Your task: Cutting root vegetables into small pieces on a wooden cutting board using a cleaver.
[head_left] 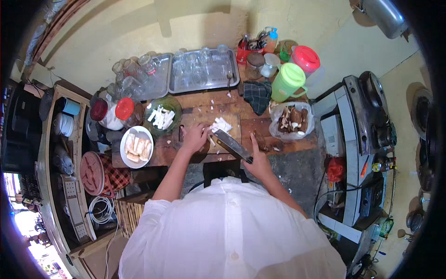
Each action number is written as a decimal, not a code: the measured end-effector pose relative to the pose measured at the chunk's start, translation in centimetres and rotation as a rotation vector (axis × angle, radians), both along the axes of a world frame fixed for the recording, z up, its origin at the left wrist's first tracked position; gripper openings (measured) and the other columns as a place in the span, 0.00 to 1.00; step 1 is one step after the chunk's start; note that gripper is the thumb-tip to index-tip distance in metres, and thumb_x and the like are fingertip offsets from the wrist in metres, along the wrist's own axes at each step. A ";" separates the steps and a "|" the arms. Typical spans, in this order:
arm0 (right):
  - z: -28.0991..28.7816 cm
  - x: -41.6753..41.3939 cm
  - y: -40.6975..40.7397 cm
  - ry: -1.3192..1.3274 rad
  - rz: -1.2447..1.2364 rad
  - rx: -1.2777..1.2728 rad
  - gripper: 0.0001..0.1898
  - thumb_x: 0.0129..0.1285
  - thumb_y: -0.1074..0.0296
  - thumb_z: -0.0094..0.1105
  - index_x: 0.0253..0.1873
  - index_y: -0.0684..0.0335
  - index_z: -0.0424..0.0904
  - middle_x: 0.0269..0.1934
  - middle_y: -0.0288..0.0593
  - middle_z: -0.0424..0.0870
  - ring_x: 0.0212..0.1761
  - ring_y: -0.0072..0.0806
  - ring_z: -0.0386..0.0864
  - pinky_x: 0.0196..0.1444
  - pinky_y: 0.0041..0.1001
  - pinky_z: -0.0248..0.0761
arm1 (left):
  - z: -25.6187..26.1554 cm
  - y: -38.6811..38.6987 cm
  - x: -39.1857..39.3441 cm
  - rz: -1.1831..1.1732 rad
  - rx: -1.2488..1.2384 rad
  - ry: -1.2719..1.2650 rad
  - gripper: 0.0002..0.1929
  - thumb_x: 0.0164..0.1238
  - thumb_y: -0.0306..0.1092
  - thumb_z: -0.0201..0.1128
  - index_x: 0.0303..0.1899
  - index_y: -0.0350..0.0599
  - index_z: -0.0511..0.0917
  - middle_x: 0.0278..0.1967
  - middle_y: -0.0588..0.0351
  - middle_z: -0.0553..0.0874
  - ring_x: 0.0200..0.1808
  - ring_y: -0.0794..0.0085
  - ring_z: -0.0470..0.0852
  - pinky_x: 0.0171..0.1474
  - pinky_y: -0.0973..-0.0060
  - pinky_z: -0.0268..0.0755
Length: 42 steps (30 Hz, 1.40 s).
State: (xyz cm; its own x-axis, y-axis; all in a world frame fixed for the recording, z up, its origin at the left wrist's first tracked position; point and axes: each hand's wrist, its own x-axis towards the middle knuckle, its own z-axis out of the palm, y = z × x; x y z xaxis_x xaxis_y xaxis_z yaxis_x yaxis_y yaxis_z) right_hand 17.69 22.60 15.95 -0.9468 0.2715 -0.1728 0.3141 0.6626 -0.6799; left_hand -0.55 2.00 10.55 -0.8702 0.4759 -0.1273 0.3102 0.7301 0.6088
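My right hand (258, 161) grips the dark handle of a broad knife (230, 143), its index finger pointing forward. The blade reaches up and left to white cut root pieces (221, 125) on a wooden cutting board (234, 120). At the left end of those pieces is my left hand (195, 136), fingers bent; whether it holds a piece is unclear. White sticks (161, 118) lie in a green glass bowl (176, 104) to the left. Nearer me, a white bowl (122, 156) holds peeled root chunks (138, 147). On the right, a plastic bag (275, 129) contains brown peels and roots.
Metal trays (205, 87) with upturned glasses stand along the wall. A green pitcher (286, 83), a red-lidded pitcher (306, 59) and a dark checked cloth (257, 96) are at the back right. Red-lidded jars (124, 108) stand left. A gas stove (359, 115) is far right.
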 end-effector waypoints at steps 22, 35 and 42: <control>-4.5 -4.7 -2.6 0.038 0.086 -0.155 0.36 0.64 0.65 0.57 0.74 0.59 0.52 0.38 0.64 0.82 0.39 0.56 0.82 0.45 0.42 0.73 | -0.8 -2.2 0.5 0.333 0.413 0.023 0.10 0.60 0.32 0.67 0.39 0.35 0.83 0.30 0.47 0.87 0.29 0.66 0.86 0.34 0.71 0.77; -6.6 -5.1 -4.6 0.033 0.074 -0.203 0.33 0.66 0.70 0.51 0.74 0.59 0.51 0.40 0.73 0.79 0.44 0.65 0.78 0.48 0.47 0.71 | -2.0 -0.7 1.4 0.381 0.355 -0.183 0.18 0.48 0.25 0.71 0.44 0.35 0.81 0.27 0.54 0.85 0.28 0.74 0.84 0.34 0.73 0.77; -5.7 -4.1 -5.7 0.024 0.053 -0.251 0.34 0.66 0.70 0.51 0.75 0.56 0.50 0.46 0.74 0.78 0.48 0.64 0.78 0.51 0.45 0.71 | -4.3 1.0 1.0 0.265 0.082 0.045 0.16 0.46 0.25 0.68 0.41 0.36 0.80 0.27 0.44 0.85 0.32 0.55 0.86 0.38 0.64 0.77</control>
State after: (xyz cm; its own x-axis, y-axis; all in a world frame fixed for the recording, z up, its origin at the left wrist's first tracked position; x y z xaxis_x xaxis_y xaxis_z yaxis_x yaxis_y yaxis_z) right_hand 13.59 16.90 10.29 -0.9633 0.1726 -0.2057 0.2650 0.4874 -0.8320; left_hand 0.42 3.01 6.30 -0.9697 0.2376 -0.0560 0.1429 0.7385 0.6589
